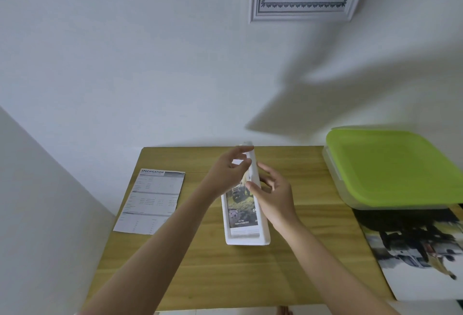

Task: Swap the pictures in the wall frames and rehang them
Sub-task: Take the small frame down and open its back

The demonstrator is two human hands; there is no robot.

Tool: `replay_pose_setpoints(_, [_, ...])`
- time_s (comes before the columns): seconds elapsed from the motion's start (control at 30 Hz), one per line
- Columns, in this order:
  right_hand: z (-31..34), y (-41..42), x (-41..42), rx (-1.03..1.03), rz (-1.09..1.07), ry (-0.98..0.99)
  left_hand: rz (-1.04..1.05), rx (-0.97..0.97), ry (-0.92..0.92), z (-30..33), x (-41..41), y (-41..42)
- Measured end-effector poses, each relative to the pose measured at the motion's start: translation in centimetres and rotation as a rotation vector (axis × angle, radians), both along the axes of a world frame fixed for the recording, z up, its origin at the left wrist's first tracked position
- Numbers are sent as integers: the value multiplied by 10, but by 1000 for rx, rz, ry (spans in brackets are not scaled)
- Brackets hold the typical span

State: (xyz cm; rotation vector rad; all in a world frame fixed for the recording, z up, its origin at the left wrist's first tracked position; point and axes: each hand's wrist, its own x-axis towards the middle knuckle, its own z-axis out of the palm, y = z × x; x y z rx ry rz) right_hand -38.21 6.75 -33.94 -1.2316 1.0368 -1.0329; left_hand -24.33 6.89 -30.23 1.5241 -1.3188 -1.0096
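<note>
A white picture frame (246,235) stands tilted on its edge on the wooden table (250,277), with a green landscape picture showing in it. My left hand (226,173) holds its upper left side, fingers curled against the picture face. My right hand (271,190) grips the frame's right edge, thumb on the front. A second white frame (303,11) hangs on the wall above, holding a bordered sheet printed "21x29.7CM". A loose specification sheet (150,202) lies flat at the table's left. A dark photo print (413,252) lies at the right edge.
A clear storage box with a lime green lid (393,167) sits at the table's back right, overlapping the photo print. White walls close in behind and on the left. A bare foot (284,311) shows below the table's front edge.
</note>
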Motion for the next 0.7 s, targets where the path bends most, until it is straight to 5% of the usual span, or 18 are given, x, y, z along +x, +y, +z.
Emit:
replay_pose_setpoints(0.4, [13, 9, 1, -182, 164, 9, 124, -161, -23, 19, 13, 16])
replay_pose_setpoints(0.7, [-22, -14, -15, -18, 51, 210, 245, -216, 19, 22, 47, 25])
